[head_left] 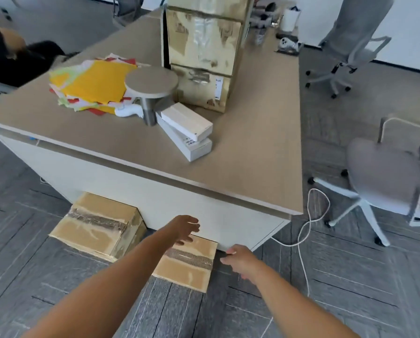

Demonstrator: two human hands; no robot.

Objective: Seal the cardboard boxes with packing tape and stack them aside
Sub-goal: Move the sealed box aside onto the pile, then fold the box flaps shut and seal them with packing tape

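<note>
Down on the floor (57,289), hard against the counter's (252,154) near side panel, a small box (191,272) lies flat with a rough grey-brown strip across its top (tape or torn liner, I cannot tell). The left hand (185,228) hovers over the box's far edge, grip wide, fingers spread, holding nothing. The right hand (240,261) hangs just beside the box's right edge, its grip likewise loose and empty. A second box (94,230) sits further left along the same panel, and a stack of boxes (204,52) stands three high toward the counter's far edge. No tape roll shows.

Risks, as I judge them:
- If that seam is not truly sealed, lifting by the top could spring the flaps.
- A white cable (301,240) trails on the floor just right of the right hand and could snag.
- A fourth box atop the stack might tip it.
</note>
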